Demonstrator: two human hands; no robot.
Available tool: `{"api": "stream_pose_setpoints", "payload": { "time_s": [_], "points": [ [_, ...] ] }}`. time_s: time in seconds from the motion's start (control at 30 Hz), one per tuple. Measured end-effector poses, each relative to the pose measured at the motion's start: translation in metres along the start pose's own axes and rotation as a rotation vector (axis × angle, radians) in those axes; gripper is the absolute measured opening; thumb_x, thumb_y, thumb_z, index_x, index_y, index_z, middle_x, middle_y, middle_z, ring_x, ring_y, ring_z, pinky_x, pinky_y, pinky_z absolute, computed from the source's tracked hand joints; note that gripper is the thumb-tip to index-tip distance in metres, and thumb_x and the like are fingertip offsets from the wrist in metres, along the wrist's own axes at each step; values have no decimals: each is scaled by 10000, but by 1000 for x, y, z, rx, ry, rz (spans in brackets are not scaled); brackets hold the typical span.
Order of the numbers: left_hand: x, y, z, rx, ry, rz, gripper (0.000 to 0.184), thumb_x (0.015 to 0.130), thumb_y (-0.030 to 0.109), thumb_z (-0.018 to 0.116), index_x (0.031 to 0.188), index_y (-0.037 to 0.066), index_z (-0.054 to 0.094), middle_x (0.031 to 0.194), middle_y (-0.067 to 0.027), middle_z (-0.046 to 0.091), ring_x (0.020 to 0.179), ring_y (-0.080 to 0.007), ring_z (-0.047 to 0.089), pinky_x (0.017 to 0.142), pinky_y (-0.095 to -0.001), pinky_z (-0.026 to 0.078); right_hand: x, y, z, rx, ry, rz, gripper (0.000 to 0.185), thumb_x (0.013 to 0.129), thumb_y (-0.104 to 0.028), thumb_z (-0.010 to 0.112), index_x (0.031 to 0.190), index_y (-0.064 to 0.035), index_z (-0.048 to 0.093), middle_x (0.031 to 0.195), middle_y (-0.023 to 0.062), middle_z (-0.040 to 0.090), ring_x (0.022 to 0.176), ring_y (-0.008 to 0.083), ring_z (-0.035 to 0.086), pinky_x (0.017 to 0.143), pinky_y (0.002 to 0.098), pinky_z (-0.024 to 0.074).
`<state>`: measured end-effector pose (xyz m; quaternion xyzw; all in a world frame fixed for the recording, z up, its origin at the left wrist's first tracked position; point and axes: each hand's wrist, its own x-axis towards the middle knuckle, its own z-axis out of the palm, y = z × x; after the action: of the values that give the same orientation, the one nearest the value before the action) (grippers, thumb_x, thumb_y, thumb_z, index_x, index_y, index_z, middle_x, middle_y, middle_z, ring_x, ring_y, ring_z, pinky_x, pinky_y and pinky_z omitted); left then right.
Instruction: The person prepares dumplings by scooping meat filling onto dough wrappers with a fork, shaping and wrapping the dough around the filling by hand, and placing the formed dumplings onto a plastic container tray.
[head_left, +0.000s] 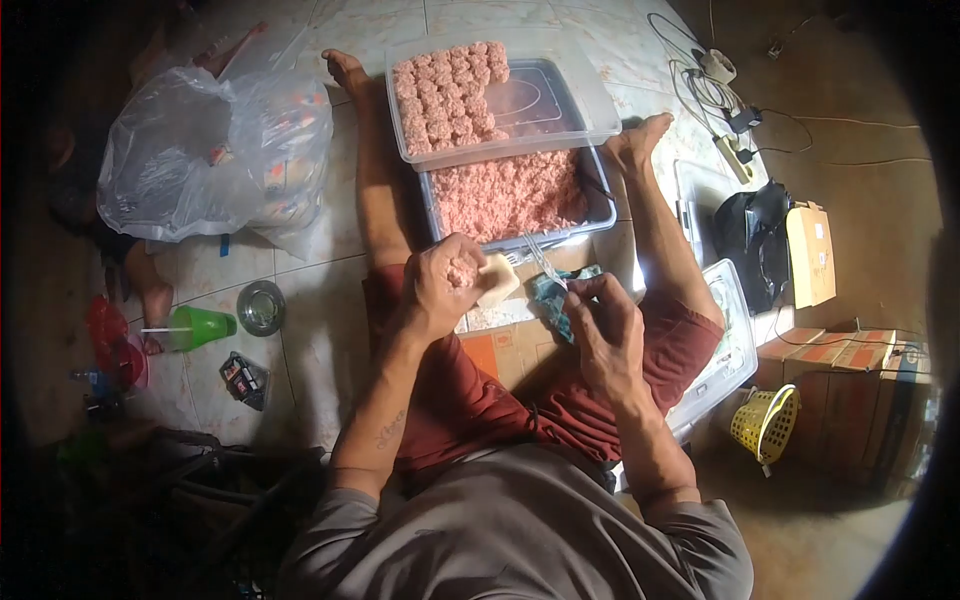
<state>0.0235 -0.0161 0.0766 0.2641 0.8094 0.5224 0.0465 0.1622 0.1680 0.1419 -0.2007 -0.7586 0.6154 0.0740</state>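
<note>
Pink clump (461, 272) in left hand (434, 292), curling fingers round it beside cream block (499, 283). Pinching fork (541, 260) in right hand (609, 335), pointing it toward tub (612, 212) of loose pink mix (508, 197). Sitting, legs flanking tub; seeing clear tray (600, 104) of pink balls (447, 95) overlapping tub's far end.

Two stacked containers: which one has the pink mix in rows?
The upper clear tray: its pink lumps sit in rows, left side. The blue-rimmed tub beneath holds loose pink mix.
</note>
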Motion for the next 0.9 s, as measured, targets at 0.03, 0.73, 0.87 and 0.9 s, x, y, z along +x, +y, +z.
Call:
{"api": "stream_pose_setpoints", "payload": {
  "time_s": [0.03, 0.73, 0.87, 0.9],
  "points": [
    [4, 3, -1, -132, 34, 149, 297, 804, 204, 880, 881, 29, 653, 808, -91, 707, 721, -174, 683, 674, -315, 532, 0, -1, -2, -35, 1, 3, 112, 999, -43, 648, 1030, 52, 600, 958, 121, 702, 883, 126, 617, 798, 282, 511],
    [-9, -16, 8, -33, -222, -23, 289, 802, 175, 854, 910, 3, 648, 777, -170, 700, 717, -284, 708, 691, -376, 543, 0, 32, 23, -311, -152, -188, 89, 965, -40, 648, 986, 43, 623, 848, 201, 646, 751, 274, 637, 695, 360, 501],
    [-15, -25, 8, -149, -170, -30, 275, 808, 134, 879, 858, 28, 630, 700, -51, 659, 664, -80, 614, 607, -284, 508, 0, 18, 17, -184, -79, -17, 98, 967, -51, 639, 992, 43, 634, 831, 226, 635, 748, 322, 639, 702, 382, 498],
    [-13, -23, 9, -151, -173, -29, 275, 808, 134, 879, 858, 28, 630, 700, -51, 659, 664, -80, 614, 607, -284, 508, 3, 24, 21, -119, -128, 26, 95, 973, -51, 633, 999, 40, 637, 804, 203, 616, 740, 275, 624, 709, 370, 499]
  ]
}}
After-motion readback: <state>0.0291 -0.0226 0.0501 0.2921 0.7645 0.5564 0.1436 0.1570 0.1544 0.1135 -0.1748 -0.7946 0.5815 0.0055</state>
